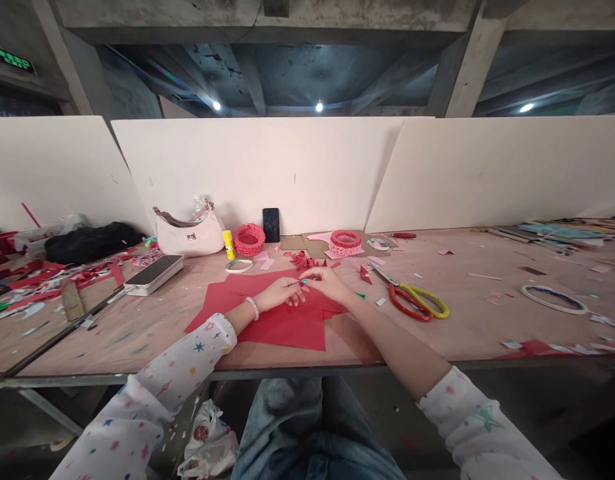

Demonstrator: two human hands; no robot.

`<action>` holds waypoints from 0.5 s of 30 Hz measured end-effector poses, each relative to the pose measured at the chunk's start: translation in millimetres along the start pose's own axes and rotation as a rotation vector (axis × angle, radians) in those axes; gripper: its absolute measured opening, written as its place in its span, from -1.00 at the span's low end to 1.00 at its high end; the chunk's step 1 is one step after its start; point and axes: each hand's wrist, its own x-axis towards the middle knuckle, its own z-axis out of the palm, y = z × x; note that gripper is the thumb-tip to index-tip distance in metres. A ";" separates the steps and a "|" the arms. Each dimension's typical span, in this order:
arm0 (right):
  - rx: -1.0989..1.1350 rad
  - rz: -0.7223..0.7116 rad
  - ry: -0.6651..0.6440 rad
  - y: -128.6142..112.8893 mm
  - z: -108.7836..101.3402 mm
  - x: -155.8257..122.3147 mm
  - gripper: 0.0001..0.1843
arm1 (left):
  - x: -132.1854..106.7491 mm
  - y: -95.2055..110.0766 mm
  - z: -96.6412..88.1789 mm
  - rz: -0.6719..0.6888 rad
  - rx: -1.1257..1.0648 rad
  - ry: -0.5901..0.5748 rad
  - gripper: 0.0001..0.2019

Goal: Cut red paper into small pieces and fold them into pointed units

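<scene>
Head view looks down at two bare hands over a pile of red paper sheets (282, 327) on a wooden tabletop (452, 320). The left hand (280, 293) wears a white bead bracelet (252, 307), and the right hand (327, 283) reaches in from the other side. Their fingertips (294, 283) come close together in the middle, just above the paper. It is hard to tell if they pinch something small or hold nothing. Little red paper scraps (302, 260) lie just behind the hands. Scissors with red and yellow handles (412, 300) lie to the right. Farther back are a yellow glue stick (229, 245), a black phone (271, 225) leaning on a white board (257, 173), two red paper rings (248, 239) (346, 242), and a white handbag (190, 233).
</scene>
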 end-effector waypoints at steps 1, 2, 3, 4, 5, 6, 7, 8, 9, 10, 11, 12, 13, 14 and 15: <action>0.008 0.011 0.010 -0.4 -0.6 0.0 -0.81 | 0.3 0.1 -0.1 0.013 0.015 0.015 -0.63; 0.013 0.021 0.022 -0.7 -1.2 -0.1 -0.81 | 0.4 0.4 -0.1 0.030 0.036 0.037 -0.63; 0.016 0.032 0.035 -1.0 -1.9 -0.2 -0.81 | 0.3 0.9 -0.1 0.052 0.065 0.062 -0.63; 0.018 0.044 0.046 -1.3 -2.5 -0.4 -0.82 | 0.0 1.6 -0.1 0.076 0.103 0.085 -0.62; 0.019 0.057 0.053 -1.5 -3.1 -0.5 -0.82 | -0.5 2.4 0.0 0.100 0.144 0.107 -0.61; 0.020 0.070 0.056 -1.6 -3.5 -0.7 -0.82 | -1.1 3.3 0.2 0.121 0.185 0.126 -0.61; 0.019 0.082 0.055 -1.4 -3.9 -0.8 -0.82 | -1.9 4.2 0.5 0.138 0.221 0.141 -0.60; 0.019 0.090 0.052 -1.0 -4.1 -0.8 -0.81 | -2.6 5.1 0.8 0.151 0.246 0.150 -0.60; 0.020 0.095 0.048 -0.3 -4.3 -0.8 -0.81 | -3.3 5.8 1.1 0.159 0.261 0.154 -0.60; 0.021 0.098 0.044 0.6 -4.4 -0.6 -0.81 | -3.9 6.2 1.4 0.162 0.269 0.157 -0.60; 0.022 0.098 0.041 1.7 -4.4 -0.4 -0.81 | -4.2 6.3 1.6 0.162 0.274 0.157 -0.60; 0.023 0.096 0.034 2.8 -4.4 -0.2 -0.81 | -4.4 6.2 1.8 0.162 0.277 0.154 -0.61; 0.023 0.091 0.024 3.7 -4.4 0.1 -0.82 | -4.3 5.8 1.9 0.160 0.276 0.151 -0.61; 0.021 0.085 0.013 4.3 -4.4 0.2 -0.82 | -4.1 5.4 1.9 0.157 0.270 0.147 -0.62; 0.018 0.077 0.003 4.3 -4.3 0.3 -0.82 | -3.8 4.9 2.0 0.154 0.259 0.146 -0.63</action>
